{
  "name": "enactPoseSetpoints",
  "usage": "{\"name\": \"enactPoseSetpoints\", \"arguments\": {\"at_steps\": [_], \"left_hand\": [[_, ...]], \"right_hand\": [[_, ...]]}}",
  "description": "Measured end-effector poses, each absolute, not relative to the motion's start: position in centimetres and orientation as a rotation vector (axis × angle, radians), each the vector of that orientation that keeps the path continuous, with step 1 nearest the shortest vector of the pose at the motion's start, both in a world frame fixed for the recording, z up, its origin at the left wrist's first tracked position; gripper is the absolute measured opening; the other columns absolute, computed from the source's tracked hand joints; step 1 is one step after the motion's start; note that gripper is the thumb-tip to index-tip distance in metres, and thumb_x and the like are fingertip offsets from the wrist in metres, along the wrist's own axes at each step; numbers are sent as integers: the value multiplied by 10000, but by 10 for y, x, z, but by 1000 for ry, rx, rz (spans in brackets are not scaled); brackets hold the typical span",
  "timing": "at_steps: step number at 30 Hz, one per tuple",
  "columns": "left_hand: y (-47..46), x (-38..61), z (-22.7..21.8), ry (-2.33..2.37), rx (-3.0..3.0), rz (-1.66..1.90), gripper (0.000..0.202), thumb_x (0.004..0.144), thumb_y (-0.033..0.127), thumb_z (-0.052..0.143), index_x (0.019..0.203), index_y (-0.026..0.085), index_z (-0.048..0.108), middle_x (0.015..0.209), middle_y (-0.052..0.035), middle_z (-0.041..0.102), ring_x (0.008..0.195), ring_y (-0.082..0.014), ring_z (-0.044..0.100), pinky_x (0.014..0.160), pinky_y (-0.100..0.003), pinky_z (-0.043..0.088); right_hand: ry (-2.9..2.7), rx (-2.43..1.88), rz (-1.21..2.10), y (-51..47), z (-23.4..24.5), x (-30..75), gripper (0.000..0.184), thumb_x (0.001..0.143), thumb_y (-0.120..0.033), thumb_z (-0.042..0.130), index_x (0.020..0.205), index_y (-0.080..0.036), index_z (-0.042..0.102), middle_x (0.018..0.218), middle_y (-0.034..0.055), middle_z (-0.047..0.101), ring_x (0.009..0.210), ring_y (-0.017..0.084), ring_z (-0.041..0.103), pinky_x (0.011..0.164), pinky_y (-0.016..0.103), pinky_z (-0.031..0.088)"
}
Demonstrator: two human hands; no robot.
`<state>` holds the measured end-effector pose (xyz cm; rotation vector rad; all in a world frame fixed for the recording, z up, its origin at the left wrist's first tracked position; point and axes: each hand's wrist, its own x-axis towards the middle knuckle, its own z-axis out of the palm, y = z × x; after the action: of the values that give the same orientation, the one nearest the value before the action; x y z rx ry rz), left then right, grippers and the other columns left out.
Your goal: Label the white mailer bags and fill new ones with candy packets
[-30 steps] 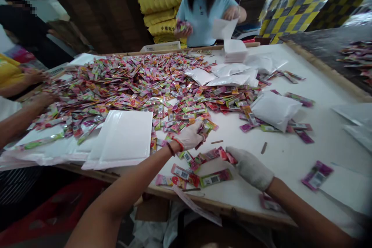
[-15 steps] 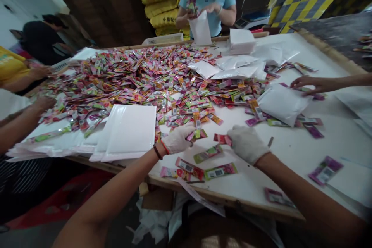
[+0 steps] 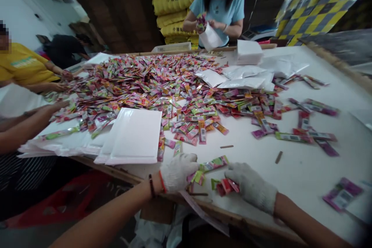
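Both my hands wear white knit gloves and rest at the near edge of the white table [image 3: 305, 170]. My left hand [image 3: 178, 171] is curled round several small colourful sachets [image 3: 198, 177], green and pink ones sticking out to the right. My right hand [image 3: 251, 185] grips a bunch of red and green sachets [image 3: 225, 186] at its fingertips. The two bunches almost touch. A green-pink sachet [image 3: 216, 162] lies just beyond them. A big heap of sachets [image 3: 151, 85] covers the table's middle and left.
A stack of white padded mailers [image 3: 133, 136] lies left of my hands. More white bags [image 3: 241, 77] sit at the back. A person in a blue shirt [image 3: 216, 11] fills a bag across the table; other people's arms [image 3: 26, 128] reach in from the left. Yellow sacks [image 3: 174, 0] are stacked behind.
Both hands have drawn back toward the table's near edge with sachets in them. The white bag at the right and the hand that reached for it are gone.
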<state>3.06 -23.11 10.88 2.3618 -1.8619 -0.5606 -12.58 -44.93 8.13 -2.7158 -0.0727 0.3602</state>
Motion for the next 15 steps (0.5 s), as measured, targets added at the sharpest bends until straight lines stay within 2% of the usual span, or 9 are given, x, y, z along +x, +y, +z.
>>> {"name": "enactPoseSetpoints", "arguments": {"at_steps": [3, 5, 7, 10, 13, 15], "left_hand": [[-223, 52, 128, -1363, 2528, -547, 192, 773, 178, 495, 959, 211, 530, 857, -40, 626, 763, -185, 583, 676, -286, 419], [-220, 65, 132, -992, 2590, -500, 229, 773, 256, 546, 994, 218, 500, 817, -23, 632, 713, -167, 582, 623, -259, 400], [-221, 73, 124, -755, 2654, -452, 234, 776, 359, 566, 948, 214, 502, 806, -27, 642, 700, -168, 590, 595, -254, 385], [-227, 73, 99, -591, 2794, -493, 239, 740, 393, 599, 859, 199, 526, 851, -71, 667, 787, -211, 627, 630, -275, 404], [-227, 66, 78, -535, 2861, -578, 214, 721, 283, 590, 910, 196, 540, 923, -103, 677, 872, -241, 641, 684, -300, 432], [-223, 59, 71, -579, 2868, -584, 201, 720, 229, 562, 918, 202, 539, 928, -93, 671, 876, -238, 639, 706, -307, 442]], "right_hand": [[42, -2581, 133, -477, 93, -103, 77, 786, -175, 471, 792, -197, 545, 841, 71, 655, 751, 192, 578, 686, 295, 411], [220, -2484, -62, -496, 98, -76, 42, 811, -238, 486, 828, -201, 498, 819, 52, 651, 722, 172, 580, 652, 264, 416], [390, -2476, -184, -508, 98, -42, 172, 780, -310, 566, 885, -194, 496, 839, 51, 653, 719, 168, 578, 635, 251, 420], [595, -2643, -74, -513, 92, 4, 274, 778, -368, 582, 965, -168, 563, 905, 82, 670, 760, 176, 591, 650, 249, 427], [635, -2785, 163, -516, 87, 21, 254, 828, -336, 505, 933, -153, 647, 931, 121, 690, 806, 197, 621, 668, 260, 423], [600, -2802, 272, -521, 87, 12, 263, 832, -331, 493, 871, -151, 681, 891, 138, 700, 794, 209, 639, 658, 267, 421]]}}
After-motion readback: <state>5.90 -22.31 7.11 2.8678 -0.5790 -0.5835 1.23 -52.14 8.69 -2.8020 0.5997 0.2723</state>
